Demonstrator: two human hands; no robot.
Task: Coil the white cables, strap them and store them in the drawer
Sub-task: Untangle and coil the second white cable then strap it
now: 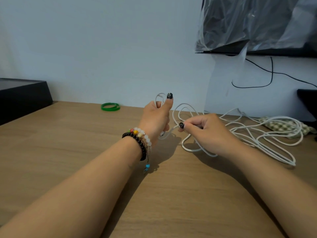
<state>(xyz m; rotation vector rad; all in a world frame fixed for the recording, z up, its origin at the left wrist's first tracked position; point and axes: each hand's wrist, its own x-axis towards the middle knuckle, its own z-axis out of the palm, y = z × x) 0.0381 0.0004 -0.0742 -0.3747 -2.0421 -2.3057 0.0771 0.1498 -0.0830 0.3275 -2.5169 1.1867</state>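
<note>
Tabletop (85,152): cable (257,133) between pinching fingers (184,128).

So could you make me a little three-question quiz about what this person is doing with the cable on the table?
1. True or false: the green bands are already wrapped round the white cable.
2. Which hand holds the small loops raised above the table? A) left hand B) right hand C) neither
3. Fill in: most of the cable lies loose on the table to the person's ____.

Key
1. False: the bands lie apart from the cable, by the wall.
2. A: the left hand, with beaded bracelets on its wrist, grips the loops, while the right hand pinches the strand.
3. right
</note>
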